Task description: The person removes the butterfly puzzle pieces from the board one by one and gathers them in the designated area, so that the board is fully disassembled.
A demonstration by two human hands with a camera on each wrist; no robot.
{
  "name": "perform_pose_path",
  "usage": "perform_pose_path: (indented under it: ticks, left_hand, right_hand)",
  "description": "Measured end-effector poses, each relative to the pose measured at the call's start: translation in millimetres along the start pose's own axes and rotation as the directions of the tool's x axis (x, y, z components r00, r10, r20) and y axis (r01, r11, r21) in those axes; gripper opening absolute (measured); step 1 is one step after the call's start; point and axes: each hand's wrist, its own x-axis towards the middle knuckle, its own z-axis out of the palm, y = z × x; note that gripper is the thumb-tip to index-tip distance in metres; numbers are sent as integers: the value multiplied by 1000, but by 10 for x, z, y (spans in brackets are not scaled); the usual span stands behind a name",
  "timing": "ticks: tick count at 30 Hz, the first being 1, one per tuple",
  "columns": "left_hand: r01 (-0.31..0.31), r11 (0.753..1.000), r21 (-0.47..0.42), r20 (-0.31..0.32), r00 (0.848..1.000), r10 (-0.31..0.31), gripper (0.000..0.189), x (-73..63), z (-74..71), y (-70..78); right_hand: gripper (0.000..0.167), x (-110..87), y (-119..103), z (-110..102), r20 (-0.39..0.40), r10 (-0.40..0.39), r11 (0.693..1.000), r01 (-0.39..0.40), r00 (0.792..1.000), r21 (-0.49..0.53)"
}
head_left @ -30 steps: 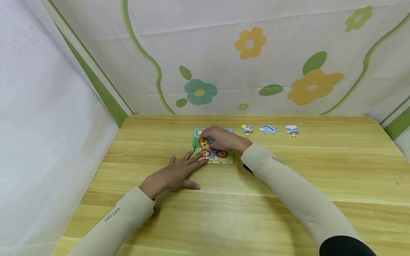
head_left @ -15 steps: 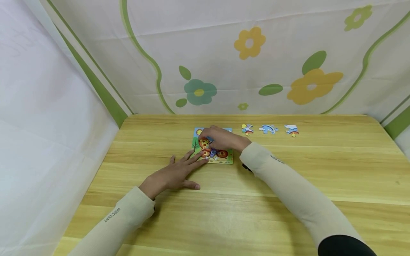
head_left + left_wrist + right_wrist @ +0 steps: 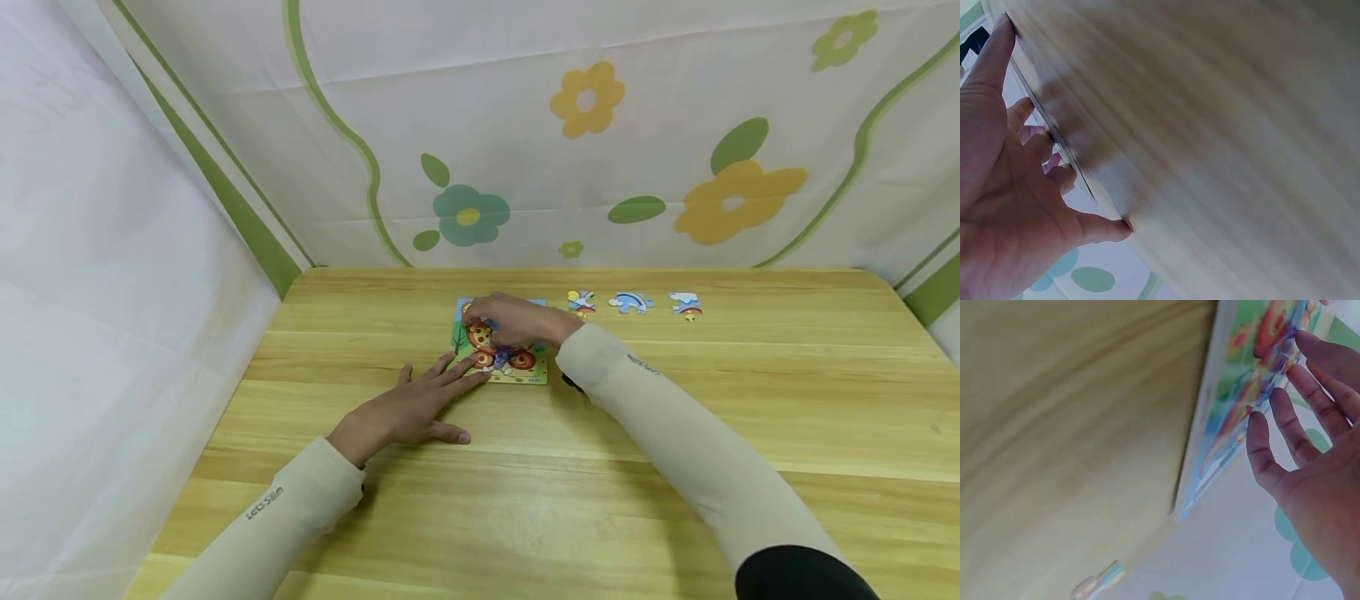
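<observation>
A flat jigsaw puzzle board (image 3: 538, 375) with a butterfly picture lies toward the back of the wooden table. My left hand (image 3: 408, 412) is spread palm down, its fingertips over the board's lower left corner and its thumb on the table. Bent over the upper part of the picture is my right hand (image 3: 517, 321), hiding much of the top half. In the right wrist view its slightly bent fingertips (image 3: 1259, 425) touch the picture surface, and no loose piece shows between them. Orange wings (image 3: 522, 359) and a purple body show below that hand.
Three loose jigsaw pieces lie in a row right of the board: one with a yellow patch (image 3: 581, 302), a rainbow one (image 3: 632, 302) and a cloud one (image 3: 685, 304). A white flowered cloth (image 3: 525, 167) hangs behind the table's back edge.
My right hand has shifted very slightly left over the puzzle, and its forearm with it. The left hand and the loose pieces stay in place.
</observation>
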Motion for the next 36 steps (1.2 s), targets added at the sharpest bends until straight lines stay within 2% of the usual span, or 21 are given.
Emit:
perform_pose_path:
  ticks: [7,15,21,36]
  left_hand:
    - [1,1000,4,0,1000,-1,90,3,1,-6]
    - [0,1000,6,0,1000,0,90,12,9,-12]
    - [0,1000,5,-2,1000,0,89,21,8,-17]
    - [2,1000,10,3,1000,-2,89,16,3,-18]
  right_hand:
    - [54,68,-15,-48,53,-36,999,37,998,-6]
    - [61,112,-32,-69,93,-6,999,9,996,-34]
    - [65,116,-48,-72,100,0,999,4,995,-44]
    - [60,106,-56,-26,61,8,999,-5,998,-48]
